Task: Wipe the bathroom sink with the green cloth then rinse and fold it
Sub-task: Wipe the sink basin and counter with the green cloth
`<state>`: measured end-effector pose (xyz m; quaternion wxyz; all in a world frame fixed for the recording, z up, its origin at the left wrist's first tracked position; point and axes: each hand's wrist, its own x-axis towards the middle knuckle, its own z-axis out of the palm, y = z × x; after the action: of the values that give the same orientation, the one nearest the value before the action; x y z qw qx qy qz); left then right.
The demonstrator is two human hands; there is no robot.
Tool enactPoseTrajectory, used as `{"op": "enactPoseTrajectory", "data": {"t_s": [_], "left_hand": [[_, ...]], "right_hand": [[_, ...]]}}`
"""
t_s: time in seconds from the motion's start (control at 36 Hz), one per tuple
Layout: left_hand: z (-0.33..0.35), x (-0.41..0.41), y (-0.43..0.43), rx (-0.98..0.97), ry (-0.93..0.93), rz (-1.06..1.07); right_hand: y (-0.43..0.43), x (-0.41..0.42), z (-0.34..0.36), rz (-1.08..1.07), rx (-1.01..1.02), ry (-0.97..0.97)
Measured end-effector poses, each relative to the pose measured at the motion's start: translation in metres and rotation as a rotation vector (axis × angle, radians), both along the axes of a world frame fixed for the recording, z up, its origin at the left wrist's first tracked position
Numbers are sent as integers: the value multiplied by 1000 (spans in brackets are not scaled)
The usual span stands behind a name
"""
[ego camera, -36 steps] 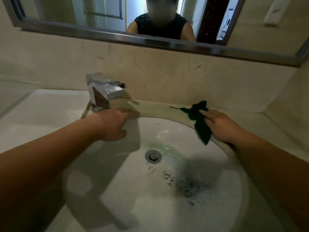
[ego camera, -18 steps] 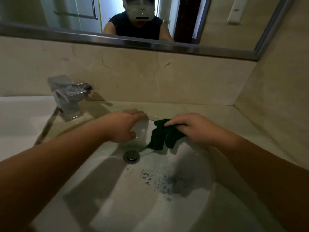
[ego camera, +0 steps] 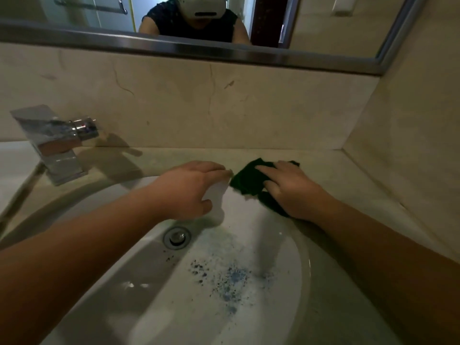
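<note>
At the back rim of the sink, right of its middle, the green cloth lies bunched, partly on the beige bench and partly over the white rim. The right grip lies flat on it, fingers spread and fairly straight, pressing the cloth down rather than pinching it. The palm hides much of the cloth. Only its left part, a dark corner beyond the fingertips and a strip under the wrist show, so its folds cannot be made out.

Just left of the cloth, the left grip hangs over the same back rim, fingers loosely bent and pointing toward the cloth, thumb tucked below. It holds nothing that can be seen. Its fingertips are blurred, and whether they touch the cloth or the rim cannot be told.

In the basin, the drain sits below the left grip, and blue specks are scattered nearer the front. Both forearms run out of view at the lower corners, and the sink's front edge is cut off.

At the bench's back left stands a chrome tap. Above the wall, the mirror is cropped by the top edge, with a reflected person in a dark sleeveless top seen only in part.
</note>
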<state>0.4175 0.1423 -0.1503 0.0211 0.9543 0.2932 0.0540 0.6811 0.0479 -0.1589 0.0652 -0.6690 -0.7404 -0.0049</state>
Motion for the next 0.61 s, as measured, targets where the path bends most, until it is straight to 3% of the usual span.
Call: {"op": "enactPoseTrajectory", "data": {"t_s": [0.08, 0.17, 0.22, 0.31, 0.36, 0.44, 0.5, 0.61], "left_hand": [[-1, 0, -2, -3, 1, 6], [-2, 1, -4, 3, 0, 13], [-3, 2, -5, 17, -7, 16], [-6, 3, -5, 34, -21, 16], [-9, 2, -3, 36, -31, 14], [-13, 1, 0, 40, -47, 5], [-16, 3, 0, 44, -54, 8], [-20, 4, -1, 33, -31, 32]], "right_hand": [[-9, -28, 21, 93, 9, 146], [-28, -17, 57, 50, -61, 243], [-40, 11, 76, -33, 57, 257], [-49, 64, 82, -272, 134, 111], [-53, 88, 67, -513, 12, -15], [-60, 95, 31, -675, -76, -160], [-59, 74, 22, -678, -47, -265], [-52, 17, 20, -416, -63, -280]]}}
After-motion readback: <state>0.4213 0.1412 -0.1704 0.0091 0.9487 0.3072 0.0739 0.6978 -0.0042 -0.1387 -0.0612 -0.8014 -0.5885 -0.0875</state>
